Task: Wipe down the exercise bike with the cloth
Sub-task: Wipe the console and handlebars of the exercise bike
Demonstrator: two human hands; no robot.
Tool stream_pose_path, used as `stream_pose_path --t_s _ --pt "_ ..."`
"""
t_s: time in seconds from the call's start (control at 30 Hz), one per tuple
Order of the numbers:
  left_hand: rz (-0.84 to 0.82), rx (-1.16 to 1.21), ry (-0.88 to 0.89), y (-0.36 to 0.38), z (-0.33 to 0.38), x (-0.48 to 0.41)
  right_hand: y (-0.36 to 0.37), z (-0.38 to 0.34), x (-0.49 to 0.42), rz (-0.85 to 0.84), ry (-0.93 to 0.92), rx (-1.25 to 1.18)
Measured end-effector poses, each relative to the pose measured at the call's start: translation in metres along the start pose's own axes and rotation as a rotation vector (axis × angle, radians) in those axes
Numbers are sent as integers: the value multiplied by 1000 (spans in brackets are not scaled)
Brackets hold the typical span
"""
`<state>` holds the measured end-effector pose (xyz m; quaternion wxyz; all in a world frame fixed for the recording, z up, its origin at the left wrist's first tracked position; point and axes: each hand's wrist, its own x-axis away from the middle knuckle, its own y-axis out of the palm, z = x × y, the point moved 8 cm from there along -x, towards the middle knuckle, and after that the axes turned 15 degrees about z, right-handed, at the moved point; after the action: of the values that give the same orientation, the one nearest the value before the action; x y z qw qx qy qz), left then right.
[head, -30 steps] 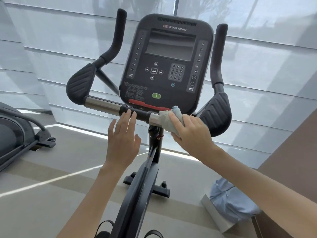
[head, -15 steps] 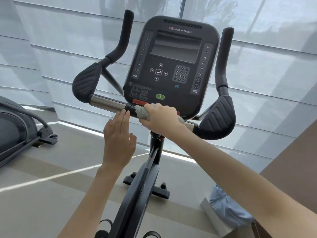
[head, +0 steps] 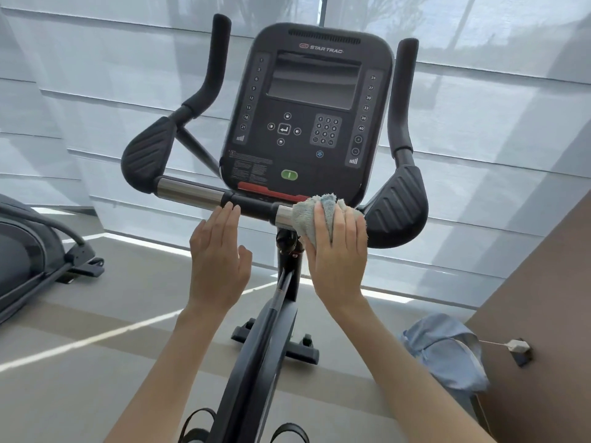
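A black exercise bike (head: 307,116) with a console stands in front of me, its handlebar (head: 188,190) running across below the screen. A pale blue cloth (head: 307,215) is wrapped over the right chrome section of the bar. My right hand (head: 337,251) grips the cloth against the bar, fingers curled over it. My left hand (head: 217,251) is held flat with straight fingers, its fingertips touching the black middle part of the bar.
Another black machine (head: 35,251) stands at the left. A light blue bag (head: 447,350) lies on the floor at the right next to a brown wall (head: 543,298). White blinds cover the window behind the bike.
My right hand slid the cloth left to the middle of the bar, then back right onto the chrome section. My left hand stayed near the bar's centre.
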<state>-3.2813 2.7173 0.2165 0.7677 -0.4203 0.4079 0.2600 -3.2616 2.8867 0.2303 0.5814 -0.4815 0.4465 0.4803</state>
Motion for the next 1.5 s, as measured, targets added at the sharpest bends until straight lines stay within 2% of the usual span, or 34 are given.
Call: stream_pose_path --t_s 0.17,0.3,0.47,0.53,0.7,0.8,0.87,0.93,1.03,1.13,1.23,1.37,1.43,1.5 --pt "-96 -98 89 13 0 -3 2 -5 -16 -27 149 41" --pt "-123 -139 115 17 -4 -3 18 -24 -32 -213 178 -18" --pt "-108 -128 138 20 -8 -2 55 -64 -50 -505 107 -163" --pt "-96 -124 132 20 -9 -2 63 -73 -50 -554 62 -198" --pt "-83 -132 86 21 -7 -2 42 -60 -33 -413 -163 -127" --pt "-71 -127 53 21 -2 -2 26 -33 -19 -394 -190 -85" --pt "-68 -122 58 21 5 -2 13 -14 -19 -386 -152 -94" --pt "-68 -109 90 22 17 -3 -2 4 -27 -359 -60 -206" --pt "-51 -57 144 22 40 -7 -27 37 -57 -264 93 -342" --pt "-43 -12 163 22 58 -12 -31 81 -93 -230 163 -387" --pt "-46 -8 166 22 69 -14 4 124 -114 -371 156 -368" --pt "-86 -24 172 26 73 -8 70 149 -93 -807 217 -498" --pt "-110 -42 175 29 72 -4 84 149 -81 -861 160 -461" --pt "-122 -53 175 31 70 -3 85 147 -79 -782 100 -439"
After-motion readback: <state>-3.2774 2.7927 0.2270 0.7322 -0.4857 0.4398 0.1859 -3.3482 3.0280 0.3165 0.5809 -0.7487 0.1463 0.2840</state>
